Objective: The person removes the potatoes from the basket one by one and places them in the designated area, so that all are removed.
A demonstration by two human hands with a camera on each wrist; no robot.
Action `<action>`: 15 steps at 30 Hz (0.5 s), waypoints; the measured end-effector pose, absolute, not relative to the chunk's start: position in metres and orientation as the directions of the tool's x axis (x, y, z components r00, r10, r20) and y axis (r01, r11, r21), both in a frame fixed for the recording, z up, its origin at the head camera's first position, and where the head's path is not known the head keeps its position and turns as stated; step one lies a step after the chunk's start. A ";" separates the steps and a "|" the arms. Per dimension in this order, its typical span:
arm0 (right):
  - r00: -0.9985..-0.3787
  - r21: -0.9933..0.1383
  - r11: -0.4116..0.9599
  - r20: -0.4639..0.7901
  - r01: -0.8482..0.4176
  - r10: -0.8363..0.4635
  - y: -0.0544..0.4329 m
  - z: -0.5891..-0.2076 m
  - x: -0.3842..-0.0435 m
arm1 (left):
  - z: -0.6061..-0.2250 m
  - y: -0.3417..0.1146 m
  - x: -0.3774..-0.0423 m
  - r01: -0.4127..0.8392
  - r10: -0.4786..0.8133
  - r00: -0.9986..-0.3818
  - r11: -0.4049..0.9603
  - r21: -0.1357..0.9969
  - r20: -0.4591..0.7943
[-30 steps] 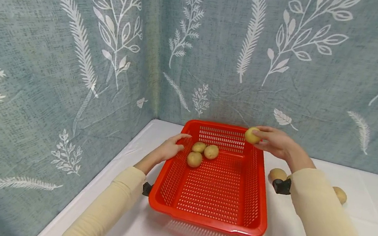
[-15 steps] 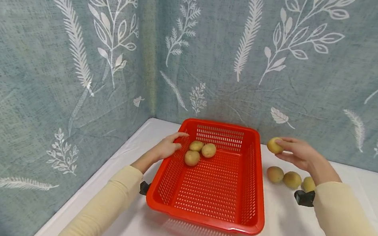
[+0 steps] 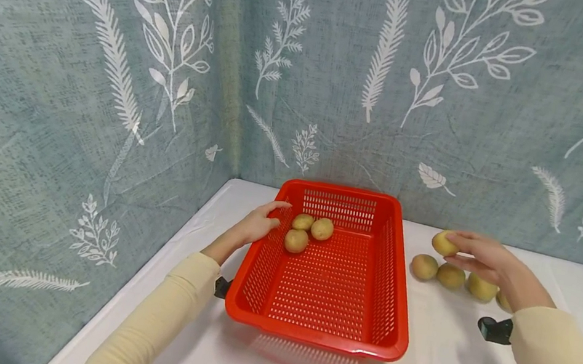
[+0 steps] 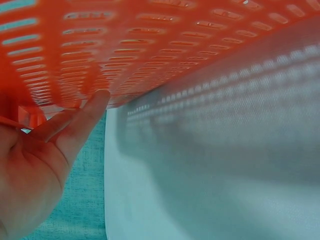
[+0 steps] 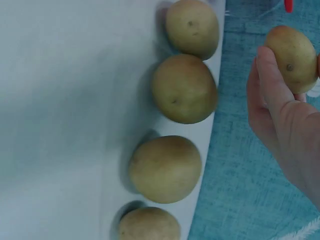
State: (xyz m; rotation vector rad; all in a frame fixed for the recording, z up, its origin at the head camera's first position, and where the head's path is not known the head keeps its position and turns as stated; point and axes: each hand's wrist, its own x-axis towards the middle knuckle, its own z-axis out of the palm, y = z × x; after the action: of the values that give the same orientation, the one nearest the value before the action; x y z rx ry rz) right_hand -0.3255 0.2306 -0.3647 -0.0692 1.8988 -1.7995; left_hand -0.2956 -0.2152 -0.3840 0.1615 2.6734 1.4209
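Note:
My left hand (image 3: pixel 257 225) grips the left rim of a red perforated plastic basket (image 3: pixel 314 338). In the left wrist view, the fingers (image 4: pixel 87 120) lie against the outside of its wall. My right hand (image 3: pixel 487 259) holds a potato (image 3: pixel 445 243) in the air, right of the basket; the right wrist view shows this potato (image 5: pixel 292 60) between fingers and thumb. Below it, a row of several potatoes (image 3: pixel 450 276) sits on the white cloth, partly behind my wrist. Inside the basket, a potato (image 3: pixel 296 241) lies beside two others (image 3: pixel 321 229) near the far left corner.
A white cloth (image 3: pixel 428 363) covers the table. Blue-green curtains (image 3: pixel 340 77) with white leaf prints hang behind and at the left. Black wrist cameras (image 3: pixel 496 329) sit on both wrists, the left one (image 3: pixel 222 287) close to the basket's side.
My right hand has carried the potato from over the basket's far right corner rightward and down, above the row of potatoes. My left hand has stayed at the rim.

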 end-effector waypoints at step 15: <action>-0.847 -0.937 0.173 -0.349 0.305 -0.400 0.224 -0.392 -0.301 | -0.383 -0.214 -0.296 0.033 0.148 -0.987 0.552 0.833 -0.058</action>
State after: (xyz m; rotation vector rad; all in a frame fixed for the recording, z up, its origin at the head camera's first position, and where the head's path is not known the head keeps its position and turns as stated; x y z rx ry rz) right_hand -0.3011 0.2235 -0.3916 -0.0897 1.9225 -1.7268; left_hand -0.2955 -0.2145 -0.3828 0.1560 2.6592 1.4230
